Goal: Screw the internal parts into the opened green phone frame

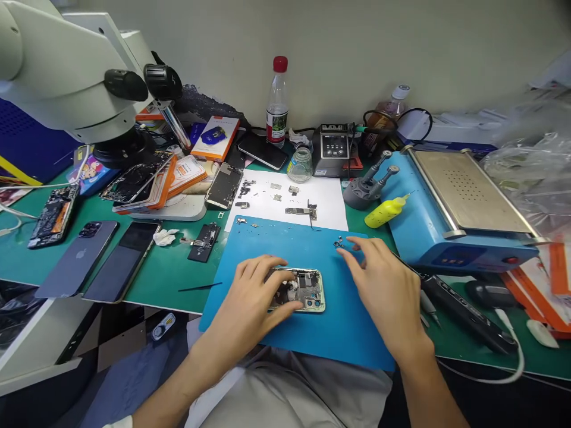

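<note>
Left hand (254,297) arched over phone (311,285), perhaps steadying it; I can't tell if gripping. Right hand (386,282), phone's three o'clock, fingers parted near small part (338,244).

A plain, pale wall (348,53) runs across the back, smooth and off-white with a grey cast, marred low down to the left of centre by a dark, ragged patch (212,104); whether that is flaked paint or some material against it is hard to tell. Against the wall stands a long green worktop (172,291), spanning the view from side to side, its surface catching a faint sheen under soft, fairly even light. Below its front edge at lower left, a white piece of furniture (33,333) of unclear kind stands beside a shadowed floor (122,342) with brownish and dark squares.
</note>
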Action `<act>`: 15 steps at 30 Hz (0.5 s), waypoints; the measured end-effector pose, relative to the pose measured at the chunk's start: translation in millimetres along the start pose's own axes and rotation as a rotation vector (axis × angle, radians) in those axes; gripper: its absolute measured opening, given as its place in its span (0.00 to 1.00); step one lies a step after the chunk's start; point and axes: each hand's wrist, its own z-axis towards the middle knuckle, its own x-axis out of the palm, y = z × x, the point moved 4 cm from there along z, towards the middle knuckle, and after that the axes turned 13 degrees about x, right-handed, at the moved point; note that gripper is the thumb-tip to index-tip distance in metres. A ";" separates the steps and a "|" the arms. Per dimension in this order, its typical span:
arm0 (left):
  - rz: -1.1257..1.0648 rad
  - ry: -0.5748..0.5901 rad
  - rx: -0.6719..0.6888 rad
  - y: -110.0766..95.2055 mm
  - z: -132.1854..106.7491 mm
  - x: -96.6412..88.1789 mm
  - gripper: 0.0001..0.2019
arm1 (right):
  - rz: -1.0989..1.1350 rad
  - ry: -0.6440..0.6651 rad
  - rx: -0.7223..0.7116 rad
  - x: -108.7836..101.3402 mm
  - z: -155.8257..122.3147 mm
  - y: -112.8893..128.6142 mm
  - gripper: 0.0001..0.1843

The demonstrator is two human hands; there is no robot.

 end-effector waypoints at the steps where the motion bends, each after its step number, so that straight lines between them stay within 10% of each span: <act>1: -0.002 -0.013 -0.013 0.1 -1.0 -0.4 0.12 | -0.043 -0.005 -0.005 4.9 3.9 1.9 0.18; 7: -0.026 -0.096 -0.063 -0.8 -8.1 -2.9 0.07 | -0.131 -0.005 -0.109 19.9 11.7 3.7 0.14; 15: -0.063 -0.142 -0.086 -0.6 -15.9 -2.7 0.08 | 0.130 -0.091 -0.269 -20.2 -33.8 19.1 0.05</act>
